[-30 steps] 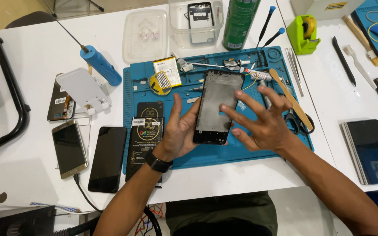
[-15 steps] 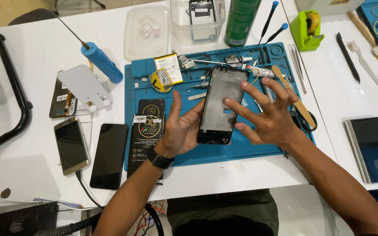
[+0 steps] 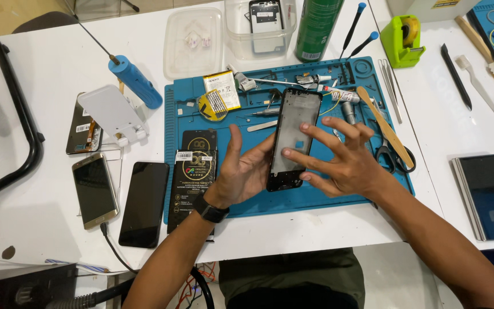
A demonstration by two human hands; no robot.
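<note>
Head view. A black phone [image 3: 294,137] lies lengthwise on the blue work mat [image 3: 315,197] at the middle of the white surface [image 3: 58,68]. The left hand [image 3: 244,171] cups the phone's lower left edge from beneath, thumb raised and fingers curled under it, apparently to steady it and lift that side off the mat. The right hand [image 3: 344,160] hovers over the glass with fingers [image 3: 310,129] spread wide apart; two fingertips press on the screen, the others are held clear, so neither hand is closed in a full grip. Just beyond the phone lie a battery [image 3: 222,90], a roll of yellow tape [image 3: 212,106] and small metal tools; scissors [image 3: 394,157] and a wooden spatula [image 3: 384,126] rest to the right, within easy reach. A black packet [image 3: 192,183] lies at the mat's left edge. Off the mat, to the left, two further phones [image 3: 144,203] lie flat, well apart from the work.
</note>
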